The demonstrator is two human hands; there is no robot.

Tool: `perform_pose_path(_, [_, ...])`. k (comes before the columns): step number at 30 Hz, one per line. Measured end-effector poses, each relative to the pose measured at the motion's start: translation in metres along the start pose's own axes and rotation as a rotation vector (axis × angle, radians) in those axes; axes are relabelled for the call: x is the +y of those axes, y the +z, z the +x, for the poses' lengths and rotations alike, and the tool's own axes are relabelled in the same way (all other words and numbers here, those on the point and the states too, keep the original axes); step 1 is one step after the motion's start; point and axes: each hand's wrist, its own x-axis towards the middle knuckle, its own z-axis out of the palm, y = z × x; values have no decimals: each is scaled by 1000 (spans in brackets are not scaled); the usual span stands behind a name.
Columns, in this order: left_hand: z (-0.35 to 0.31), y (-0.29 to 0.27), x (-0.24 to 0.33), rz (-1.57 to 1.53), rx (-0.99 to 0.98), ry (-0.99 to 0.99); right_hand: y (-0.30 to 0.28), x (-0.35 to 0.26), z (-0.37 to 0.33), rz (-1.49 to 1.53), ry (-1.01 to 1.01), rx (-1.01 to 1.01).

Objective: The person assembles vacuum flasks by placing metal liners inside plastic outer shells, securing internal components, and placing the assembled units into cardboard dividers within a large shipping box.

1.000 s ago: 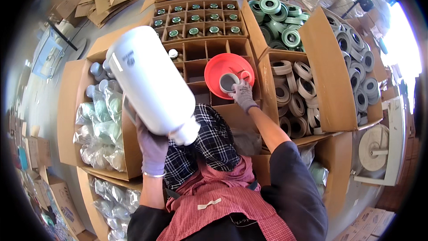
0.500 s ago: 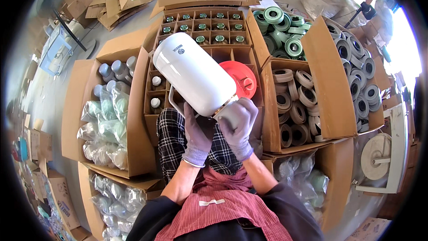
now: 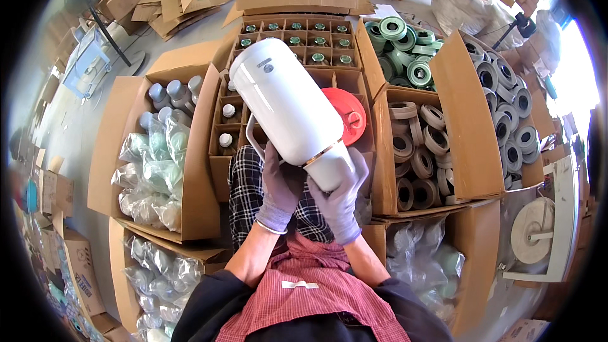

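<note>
A glossy white vacuum jug (image 3: 288, 101) lies tilted across my lap, its wide base to the upper left and its narrow end toward me. My left hand (image 3: 278, 187) is closed round its lower side by the handle (image 3: 253, 136); the fingers are partly hidden behind it. At the narrow end, past a thin gold ring (image 3: 324, 152), is a white cylindrical top (image 3: 330, 170). My right hand (image 3: 342, 199) is wrapped round that top. Both hands wear grey gloves. Behind the jug a round red lid-like piece (image 3: 347, 116) rests on the divided carton.
The divided carton (image 3: 269, 33) ahead holds several bottles. At left, a box (image 3: 201, 164) holds bagged bottles and grey-capped pieces. At right, boxes hold green rings (image 3: 418, 71) and grey rings (image 3: 437, 142). Bagged parts (image 3: 155, 278) fill a box at lower left.
The jug now points more steeply toward me, and more of its white top shows. My right hand has shifted lower round that top. The whole view has moved slightly.
</note>
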Motion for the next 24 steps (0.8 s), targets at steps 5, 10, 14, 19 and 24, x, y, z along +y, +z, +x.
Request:
perform_pose_path(5, [15,0,27,-42,22,-82,11,-1,-3,630,574,-167])
perform_pose_path(10, [27,-112,90,164,-60,-131,-17,25,22,757,610,-387])
perform_pose_path(14, [-4,-169,141,1486,-78,298,-34,-14,86,493,58,-377])
perform_pose_path(19, [-13,-173,138,933,135,-262,-1,-12,81,621,-216,-875])
perform_pose_path(24, [-4,-189,141,1455,-308,194,9,-29,95,274,-725,-950])
